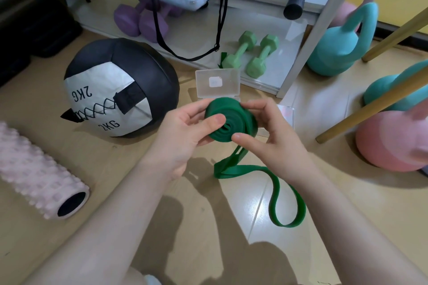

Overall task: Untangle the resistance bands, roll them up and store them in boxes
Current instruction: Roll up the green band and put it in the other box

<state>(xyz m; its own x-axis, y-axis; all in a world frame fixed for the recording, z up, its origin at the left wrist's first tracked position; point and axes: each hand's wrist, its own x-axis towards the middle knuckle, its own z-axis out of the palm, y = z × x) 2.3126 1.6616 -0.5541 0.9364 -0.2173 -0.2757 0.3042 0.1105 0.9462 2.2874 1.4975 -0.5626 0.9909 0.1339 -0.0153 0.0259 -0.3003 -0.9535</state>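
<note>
A dark green resistance band (234, 118) is partly wound into a flat coil held above the floor. My left hand (185, 129) grips the coil's left side, thumb pressed on its face. My right hand (273, 136) pinches its right side, thumb at the lower edge. The unrolled tail hangs down and loops across the floor. Just behind the coil stands a clear plastic box (217, 84) with its lid raised. A second clear box (287, 113) shows beside my right hand, mostly hidden.
A black-and-white 2KG medicine ball (120, 85) lies at left, a pink foam roller (39, 176) nearer left. Green dumbbells (252, 55) and purple ones (141, 21) rest on a white shelf. Teal kettlebells (340, 48) and a pink one (389, 141) stand at right, crossed by wooden poles (375, 104).
</note>
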